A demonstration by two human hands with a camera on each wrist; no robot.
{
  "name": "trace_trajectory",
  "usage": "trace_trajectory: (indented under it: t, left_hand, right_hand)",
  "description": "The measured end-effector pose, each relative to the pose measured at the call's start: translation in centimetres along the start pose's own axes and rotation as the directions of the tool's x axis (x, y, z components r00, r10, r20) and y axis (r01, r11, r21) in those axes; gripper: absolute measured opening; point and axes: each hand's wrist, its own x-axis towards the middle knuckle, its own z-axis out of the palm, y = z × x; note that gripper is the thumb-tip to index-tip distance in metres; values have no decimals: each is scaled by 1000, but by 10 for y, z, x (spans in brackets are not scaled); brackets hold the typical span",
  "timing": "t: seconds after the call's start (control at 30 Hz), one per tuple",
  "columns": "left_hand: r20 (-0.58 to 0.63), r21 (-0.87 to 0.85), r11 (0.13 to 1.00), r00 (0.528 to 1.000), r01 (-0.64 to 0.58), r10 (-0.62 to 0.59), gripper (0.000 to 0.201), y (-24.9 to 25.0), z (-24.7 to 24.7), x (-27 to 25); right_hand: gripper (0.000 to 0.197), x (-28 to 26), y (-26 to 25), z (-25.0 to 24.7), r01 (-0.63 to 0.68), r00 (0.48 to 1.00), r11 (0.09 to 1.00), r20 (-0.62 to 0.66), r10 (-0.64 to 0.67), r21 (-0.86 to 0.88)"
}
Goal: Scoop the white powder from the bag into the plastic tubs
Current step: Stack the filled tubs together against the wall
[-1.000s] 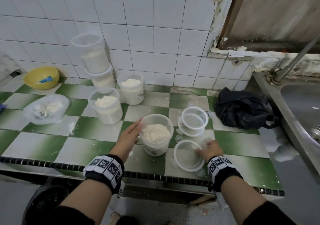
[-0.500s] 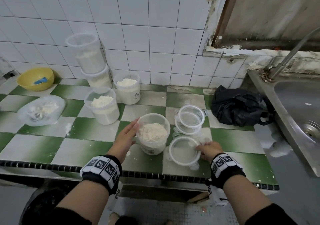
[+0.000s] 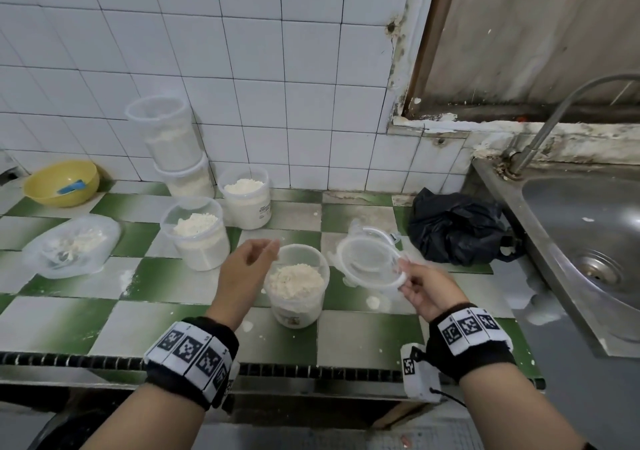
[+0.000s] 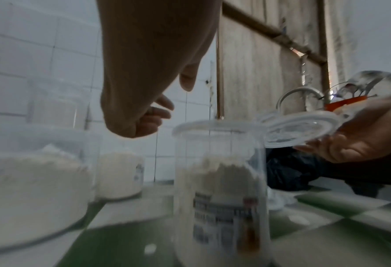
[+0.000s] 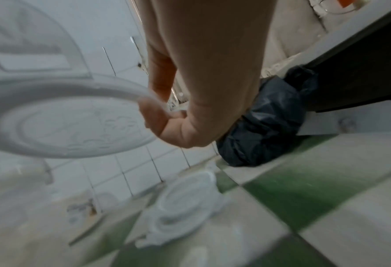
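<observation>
We worked at a green-and-white checked counter beside a steel sink. The near tub stood lidless, holding lumpy white powder. Our right hand pinched a clear lid; our left hand hovered loose, holding nothing.

Green-and-white tiled counter; powder tubs; yellow bowl; clear bag; black bag; spare lids

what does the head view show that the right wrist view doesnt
Only the head view: the left hand open beside the powder-filled tub, more filled tubs behind, the yellow bowl, the powder bag and the sink.

Only the right wrist view: the lid's embossed underside, seen from below.

Both: the right hand pinching the clear lid by its rim, spare lids on the counter and the black bag.
</observation>
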Motion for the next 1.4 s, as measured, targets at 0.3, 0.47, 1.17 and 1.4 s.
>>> trace_trajectory:
  t: [0.3, 0.47, 1.17, 1.4]
  left_hand:
    - [310, -143, 970, 940, 197, -145, 30, 43, -4, 7]
    - [240, -306, 918, 954, 251, -181, 22, 38, -23, 9]
    - [95, 202, 963, 975, 177, -199, 19, -15, -19, 6]
    - [-13, 232, 953, 980, 195, -198, 24, -21, -18, 9]
  right_hand:
    - [16, -29, -18, 88, 208, 963, 978, 181, -200, -29]
    - [22, -32, -13, 104, 339, 935, 915, 189, -302, -219]
    - [16, -17, 30, 104, 317, 947, 665, 197, -252, -676]
    - [12, -13, 32, 105, 296, 952, 632, 168, -256, -716]
